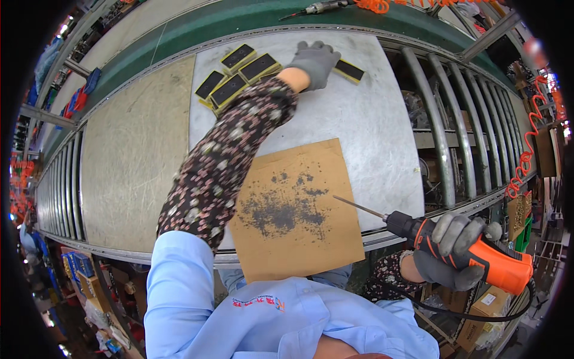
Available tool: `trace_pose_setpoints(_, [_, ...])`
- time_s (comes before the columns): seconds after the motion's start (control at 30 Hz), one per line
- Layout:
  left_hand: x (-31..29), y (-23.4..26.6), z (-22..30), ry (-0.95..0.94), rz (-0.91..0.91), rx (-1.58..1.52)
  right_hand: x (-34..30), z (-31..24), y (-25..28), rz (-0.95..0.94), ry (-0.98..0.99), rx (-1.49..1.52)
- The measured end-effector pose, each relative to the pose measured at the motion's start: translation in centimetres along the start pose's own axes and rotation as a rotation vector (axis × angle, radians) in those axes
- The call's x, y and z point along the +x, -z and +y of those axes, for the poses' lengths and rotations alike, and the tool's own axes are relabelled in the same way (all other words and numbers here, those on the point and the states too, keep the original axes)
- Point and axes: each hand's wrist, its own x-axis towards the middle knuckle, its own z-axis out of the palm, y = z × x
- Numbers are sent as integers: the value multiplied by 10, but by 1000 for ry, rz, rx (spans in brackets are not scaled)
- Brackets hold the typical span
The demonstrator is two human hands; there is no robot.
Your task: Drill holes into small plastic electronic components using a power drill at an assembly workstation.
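My left hand (315,63), in a grey glove, reaches to the far side of the metal tabletop. Its fingers curl downward, and their tips and whatever they grip are hidden. Just right of it, partly covered by the hand, lies a black block with yellow edges (349,71). Several similar yellow-edged black blocks (259,67) are bunched to its left. My right hand (459,245), gloved too, is wrapped around an orange and black electric screwdriver (506,265). The tool's long thin bit (362,207) points left over a brown cardboard sheet (335,251) with dark smudges.
A metal-topped work surface (382,119) sits between a beige board (131,143) and steel rollers (439,128). An orange coiled hose (531,134) hangs at the right. Another power tool (323,7) lies beyond the far edge. The screwdriver's black cable (460,317) loops below my right hand.
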Motion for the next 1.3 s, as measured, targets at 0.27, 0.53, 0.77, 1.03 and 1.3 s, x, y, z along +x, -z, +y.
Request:
trace_pose_setpoints(0.27, [74, -41, 11, 15, -185, -1, -15, -19, -4, -61, -52, -68])
trace_pose_setpoints(0.53, [-7, 5, 22, 40, 77, -135, -7, -35, 3, -51, -8, -118])
trace_pose_setpoints(0.77, [-152, -8, 53, 51, 108, -494, 1, -29, 8, -106, -52, -116])
trace_pose_setpoints(1.03, [-178, -26, 57, 453, -554, -1634, 14, -15, -12, -267, -125, -153])
trace_pose_setpoints(1.3, [-189, -25, 56, 380, -298, -798, 16, 30, -36, -258, -214, -41])
